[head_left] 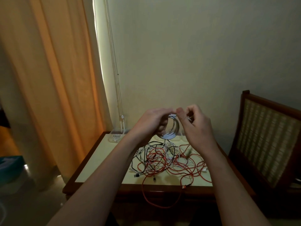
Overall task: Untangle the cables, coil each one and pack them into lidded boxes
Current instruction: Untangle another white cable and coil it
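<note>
Above the table I hold a white cable coil (171, 132) of several loops between both hands. My left hand (151, 121) grips the coil's left side with curled fingers. My right hand (195, 123) pinches the cable's loose end at the top right of the coil. Below, a tangle of cables (166, 159) in red, black and white lies on the pale table top (101, 157). One red cable loop (159, 204) hangs over the table's front edge. A clear box (115, 136) with a white coil inside stands at the table's back left corner.
An orange curtain (53, 88) hangs on the left, with thin blind cords (117, 88) beside it. A wooden chair with a woven back (267, 144) stands close to the table's right side. The wall is right behind the table. A teal object (9, 167) lies at the far left.
</note>
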The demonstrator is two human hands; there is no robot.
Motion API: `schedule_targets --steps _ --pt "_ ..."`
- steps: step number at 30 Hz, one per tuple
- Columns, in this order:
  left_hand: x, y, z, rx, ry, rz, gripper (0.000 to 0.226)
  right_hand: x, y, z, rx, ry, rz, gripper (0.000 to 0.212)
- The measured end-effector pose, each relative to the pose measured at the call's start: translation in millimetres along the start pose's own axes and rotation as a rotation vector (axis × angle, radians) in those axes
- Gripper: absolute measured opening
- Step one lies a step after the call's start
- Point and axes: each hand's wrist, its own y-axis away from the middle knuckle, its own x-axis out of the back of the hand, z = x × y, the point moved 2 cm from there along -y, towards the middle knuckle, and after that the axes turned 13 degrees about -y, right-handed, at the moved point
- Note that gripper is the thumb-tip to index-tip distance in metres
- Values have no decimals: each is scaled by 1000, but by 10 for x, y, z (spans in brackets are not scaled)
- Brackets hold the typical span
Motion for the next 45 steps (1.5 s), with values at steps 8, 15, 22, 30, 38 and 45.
schedule_targets --steps 8,15,22,30,38,45 --pt "-65 14 71 -14 379 -137 25 -85 46 -112 -114 -158 -85 49" --pt "-37 21 36 -25 343 -92 17 -123 19 -137 -72 -122 -88 64" --pt "-32 24 46 -71 241 -36 23 -150 22 -157 -89 -208 -94 58" --pt "165 -4 48 -59 262 112 21 -2 44 28 -297 -358 -153 29" --pt "142 12 83 -5 332 72 18 30 50 87 -223 -166 -181 21" --pt "12 54 80 116 386 -79 18 40 -8 169 -115 -141 134 13"
